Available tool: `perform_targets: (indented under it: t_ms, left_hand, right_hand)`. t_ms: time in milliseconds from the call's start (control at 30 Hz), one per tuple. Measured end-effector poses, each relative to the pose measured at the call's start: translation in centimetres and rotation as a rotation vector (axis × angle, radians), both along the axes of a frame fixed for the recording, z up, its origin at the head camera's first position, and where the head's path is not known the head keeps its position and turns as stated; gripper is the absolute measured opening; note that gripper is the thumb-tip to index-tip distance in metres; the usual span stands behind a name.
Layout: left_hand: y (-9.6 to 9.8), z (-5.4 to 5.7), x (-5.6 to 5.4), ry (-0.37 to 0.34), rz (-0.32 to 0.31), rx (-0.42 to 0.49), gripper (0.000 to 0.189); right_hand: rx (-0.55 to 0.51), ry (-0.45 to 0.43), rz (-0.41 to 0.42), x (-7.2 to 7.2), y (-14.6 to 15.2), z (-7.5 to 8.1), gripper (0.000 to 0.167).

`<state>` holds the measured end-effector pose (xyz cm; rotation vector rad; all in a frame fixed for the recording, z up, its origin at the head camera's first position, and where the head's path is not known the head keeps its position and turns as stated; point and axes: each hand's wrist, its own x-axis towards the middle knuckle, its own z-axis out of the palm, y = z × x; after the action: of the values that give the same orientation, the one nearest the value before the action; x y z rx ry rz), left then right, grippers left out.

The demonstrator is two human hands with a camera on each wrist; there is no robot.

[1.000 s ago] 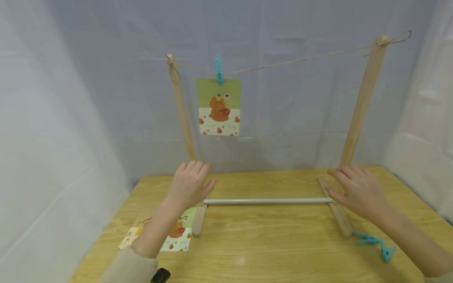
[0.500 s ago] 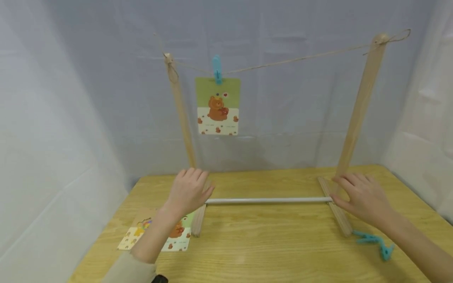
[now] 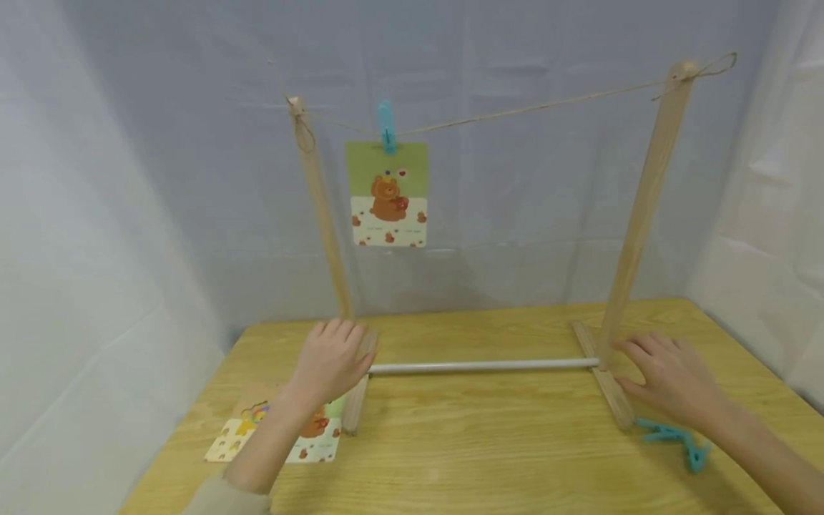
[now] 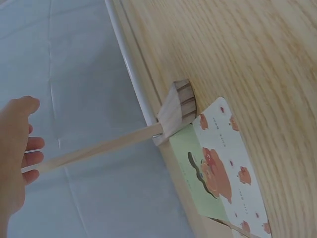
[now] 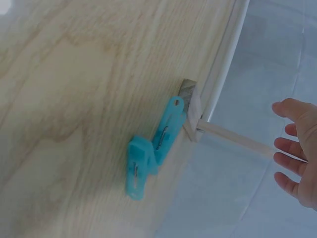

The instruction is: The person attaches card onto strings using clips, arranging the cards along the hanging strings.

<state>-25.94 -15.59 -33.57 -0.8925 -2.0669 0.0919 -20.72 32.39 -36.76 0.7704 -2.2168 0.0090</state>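
My left hand (image 3: 327, 365) hovers by the left wooden post (image 3: 320, 207), fingers loosely bent and thumb apart, holding nothing. In the left wrist view the post runs behind its fingertips; whether they touch cannot be told. My right hand (image 3: 669, 379) is beside the foot of the right post (image 3: 646, 200), also holding nothing. Between the posts a twine line (image 3: 534, 107) carries a green-and-white bear card (image 3: 388, 193), clipped by a blue clothespin (image 3: 386, 129). Two more cards lie partly behind my left forearm: a bear card (image 4: 213, 173) and a yellowish card (image 3: 234, 433).
Two blue clothespins (image 5: 148, 153) lie on the wooden table (image 3: 476, 443) near the right base foot (image 3: 608, 393). A white rod (image 3: 483, 366) joins this foot to the left base foot (image 3: 357, 400). Pale cloth (image 3: 515, 214) hangs behind and at both sides.
Both hands have come down along the posts. Most recently the right hand has shifted away from its post, to the right. The clipped card stays hanging, and the head view has turned slightly.
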Motion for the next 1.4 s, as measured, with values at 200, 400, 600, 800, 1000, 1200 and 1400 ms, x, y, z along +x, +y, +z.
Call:
perform_targets:
  t_ms: [200, 400, 600, 800, 1000, 1200, 1400]
  left_hand:
    - [-0.3, -0.7, 0.0, -0.039, 0.025, -0.016, 0.038]
    - [-0.7, -1.4, 0.0, -0.055, 0.037, -0.016, 0.041]
    - [-1.1, -1.9, 0.1, -0.077, 0.061, -0.006, 0.043]
    - [-1.3, -2.2, 0.2, -0.096, 0.093, -0.017, 0.044]
    - [-1.3, -2.4, 0.3, -0.085, 0.095, -0.019, 0.043]
    - [-1.3, -2.3, 0.6, -0.096, 0.115, -0.028, 0.042]
    - [-1.4, -2.4, 0.9, -0.099, 0.131, -0.021, 0.042]
  right_hand:
    - [-0.002, -0.038, -0.007, 0.2, 0.8, -1.1, 0.079]
    - [0.009, -0.075, 0.000, 0.4, 1.7, -1.9, 0.071]
    - [0.052, -0.169, -0.066, 1.2, 2.3, -2.3, 0.048]
    - [0.101, -0.263, -0.148, 1.9, 2.2, -2.6, 0.049]
    - [0.191, -0.430, -0.221, 2.4, 2.3, -3.1, 0.059]
    - [0.191, -0.506, -0.237, 2.5, 2.4, -3.8, 0.058]
    - [0.172, -0.602, -0.228, 2.5, 2.5, -4.6, 0.060]
